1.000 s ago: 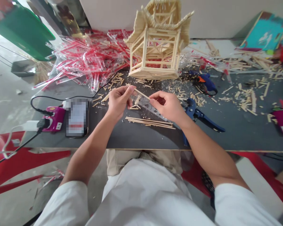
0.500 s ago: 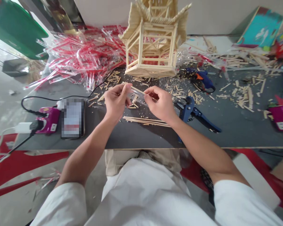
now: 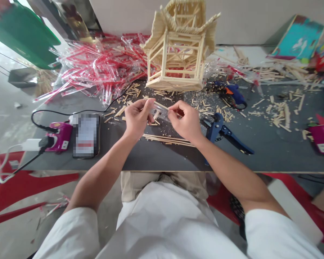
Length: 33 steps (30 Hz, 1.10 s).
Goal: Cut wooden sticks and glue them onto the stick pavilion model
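Between my hands is a thin wooden stick [image 3: 161, 105], slanting down to the right, with a clear plastic strip [image 3: 162, 110] along it; whether the strip is a ruler I cannot make out. My left hand [image 3: 138, 117] pinches the stick's left end, thumb on top. At the other end, my right hand [image 3: 185, 120] is closed around the stick with its fingertips together. Several long wooden sticks [image 3: 169, 140] lie side by side on the table below. Behind my hands stands a pagoda-like model [image 3: 175, 81] built of wooden sticks. The blue-handled cutter [image 3: 216, 131] rests beside my right forearm.
A heap of red and clear plastic wrappers [image 3: 97, 70] covers the back left. The phone [image 3: 86, 136] and a purple power socket [image 3: 59, 136] with cables are at left. A blue glue gun [image 3: 233, 94] lies behind the cutter, among stick offcuts [image 3: 282, 113].
The view has shifted slightly, so everything on the table appears a little lower and further right. Both hands keep their grip on the stick.
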Each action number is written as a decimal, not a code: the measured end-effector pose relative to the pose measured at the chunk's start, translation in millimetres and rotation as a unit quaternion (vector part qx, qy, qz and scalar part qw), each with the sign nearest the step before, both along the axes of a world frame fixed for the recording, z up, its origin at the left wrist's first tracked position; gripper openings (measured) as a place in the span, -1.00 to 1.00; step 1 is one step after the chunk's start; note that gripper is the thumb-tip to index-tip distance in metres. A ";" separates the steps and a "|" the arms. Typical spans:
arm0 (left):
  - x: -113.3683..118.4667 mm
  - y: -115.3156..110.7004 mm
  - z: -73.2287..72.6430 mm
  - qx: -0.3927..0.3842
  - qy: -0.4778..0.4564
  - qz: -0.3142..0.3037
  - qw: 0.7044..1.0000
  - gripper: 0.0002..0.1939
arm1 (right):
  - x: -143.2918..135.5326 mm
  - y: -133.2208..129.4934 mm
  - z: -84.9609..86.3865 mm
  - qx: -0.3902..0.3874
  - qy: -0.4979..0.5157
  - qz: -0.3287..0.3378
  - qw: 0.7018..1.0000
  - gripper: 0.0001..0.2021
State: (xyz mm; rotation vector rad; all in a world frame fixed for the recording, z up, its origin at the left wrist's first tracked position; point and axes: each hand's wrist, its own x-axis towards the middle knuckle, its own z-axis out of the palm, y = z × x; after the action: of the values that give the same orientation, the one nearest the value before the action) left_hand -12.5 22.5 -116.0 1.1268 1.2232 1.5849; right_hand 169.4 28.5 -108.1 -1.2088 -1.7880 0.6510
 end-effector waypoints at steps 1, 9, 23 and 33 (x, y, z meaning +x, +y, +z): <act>0.0 0.2 -0.2 -0.002 -0.003 -0.001 1.000 -0.58 | -0.1 -0.5 0.3 0.008 -0.005 -0.002 1.000 -0.92; 0.2 1.9 -2.0 -0.002 -0.019 0.004 1.000 -0.57 | -2.2 0.3 -5.1 0.052 -0.001 -0.002 0.999 -0.91; 0.7 1.9 -5.0 0.002 -0.018 -0.002 1.000 -0.56 | -1.6 -0.1 -4.5 0.052 -0.001 -0.003 0.999 -0.87; 1.8 1.4 -2.1 0.001 -0.014 0.001 1.000 -0.54 | -1.0 1.5 -7.2 0.063 -0.002 0.001 0.998 -0.88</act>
State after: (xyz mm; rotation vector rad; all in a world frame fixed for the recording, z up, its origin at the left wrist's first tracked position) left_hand -10.7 23.9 -118.0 1.1009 1.2046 1.6002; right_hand 168.4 30.0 -115.4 -1.1235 -1.8065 0.5285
